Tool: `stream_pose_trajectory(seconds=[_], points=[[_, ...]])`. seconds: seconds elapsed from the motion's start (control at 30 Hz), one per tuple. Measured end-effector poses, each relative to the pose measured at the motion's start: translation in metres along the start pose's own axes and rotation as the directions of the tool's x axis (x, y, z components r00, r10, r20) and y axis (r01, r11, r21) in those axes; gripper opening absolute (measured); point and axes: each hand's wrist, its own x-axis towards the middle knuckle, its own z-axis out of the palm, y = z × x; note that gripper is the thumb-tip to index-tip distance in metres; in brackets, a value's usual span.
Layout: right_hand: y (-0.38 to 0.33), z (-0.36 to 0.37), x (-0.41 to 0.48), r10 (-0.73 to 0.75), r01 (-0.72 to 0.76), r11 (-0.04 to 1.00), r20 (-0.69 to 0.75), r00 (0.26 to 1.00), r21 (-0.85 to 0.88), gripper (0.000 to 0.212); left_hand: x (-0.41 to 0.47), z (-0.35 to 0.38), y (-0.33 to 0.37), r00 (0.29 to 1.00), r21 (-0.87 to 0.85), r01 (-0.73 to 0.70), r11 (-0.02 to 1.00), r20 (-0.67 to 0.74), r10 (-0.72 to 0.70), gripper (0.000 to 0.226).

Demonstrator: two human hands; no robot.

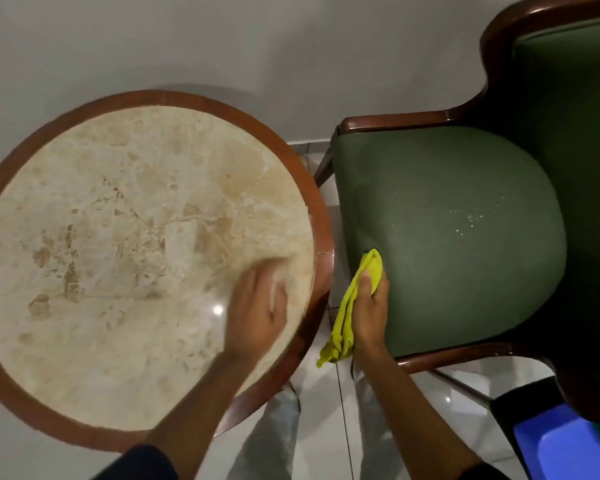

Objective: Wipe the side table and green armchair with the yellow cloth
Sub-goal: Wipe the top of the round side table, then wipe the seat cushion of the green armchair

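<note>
1. The right hand (pixel 369 303) is closed around the yellow cloth (pixel 352 313), pressing its upper bunch against the front left edge of the green armchair (pixel 447 237) seat cushion.
2. The rest of the cloth hangs down from the left of that hand, its loose end dangling over the tiled floor (pixel 329 393) in the gap between chair and table.
3. The left hand (pixel 257 306) lies palm down, fingers spread flat and holding nothing, on the marble top of the round side table (pixel 118 237); it is blurred, so finer detail of the fingers cannot be told.
4. That hand sits near the table's right edge, just inside the brown wooden rim, well apart from the cloth.
5. Beyond the right hand, the seat cushion shows a patch of pale specks towards the backrest.
6. The chair's dark wooden frame runs just below the right wrist.
7. To the far right of the right forearm, a blue object (pixel 568 448) sits low on the floor.
</note>
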Motion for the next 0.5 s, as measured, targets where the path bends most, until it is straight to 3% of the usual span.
stream_pose_trajectory(seconds=[0.1, 0.13, 0.2, 0.23, 0.27, 0.37, 0.43, 0.5], points=[[-0.019, -0.034, 0.007, -0.084, 0.088, 0.995, 0.076, 0.994, -0.042, 0.05, -0.012, 0.027, 0.075, 0.956, -0.382, 0.277, 0.882, 0.203, -0.212, 0.026], [-0.024, -0.047, 0.009, -0.133, 0.14, 0.987, 0.089, 0.987, -0.073, 0.051, -0.008, 0.037, 0.096, 0.925, -0.484, 0.371, 0.792, 0.268, -0.27, 0.024], [-0.031, -0.072, 0.015, -0.227, 0.241, 0.96, 0.108, 0.968, -0.145, 0.052, 0.007, 0.053, 0.134, 0.837, -0.661, 0.547, 0.514, 0.421, -0.35, 0.018], [-0.034, -0.084, 0.019, -0.25, 0.267, 0.948, 0.114, 0.962, -0.173, 0.05, 0.015, 0.061, 0.146, 0.794, -0.695, 0.606, 0.386, 0.497, -0.351, 0.016], [-0.036, -0.094, 0.023, -0.257, 0.276, 0.941, 0.12, 0.959, -0.197, 0.048, 0.022, 0.069, 0.154, 0.762, -0.689, 0.645, 0.331, 0.546, -0.35, 0.016], [-0.038, -0.128, 0.045, -0.33, 0.353, 0.877, 0.125, 0.936, -0.326, 0.046, 0.034, 0.105, 0.18, 0.729, -0.581, 0.684, 0.441, 0.573, -0.375, 0.025], [-0.039, -0.147, 0.063, -0.423, 0.396, 0.797, 0.048, 0.905, -0.456, 0.046, 0.043, 0.128, 0.199, 0.739, -0.532, 0.661, 0.529, 0.583, -0.338, 0.032], [-0.037, -0.158, 0.082, -0.459, 0.349, 0.715, -0.031, 0.888, -0.605, 0.046, 0.054, 0.149, 0.21, 0.761, -0.457, 0.597, 0.659, 0.582, -0.285, 0.039]])
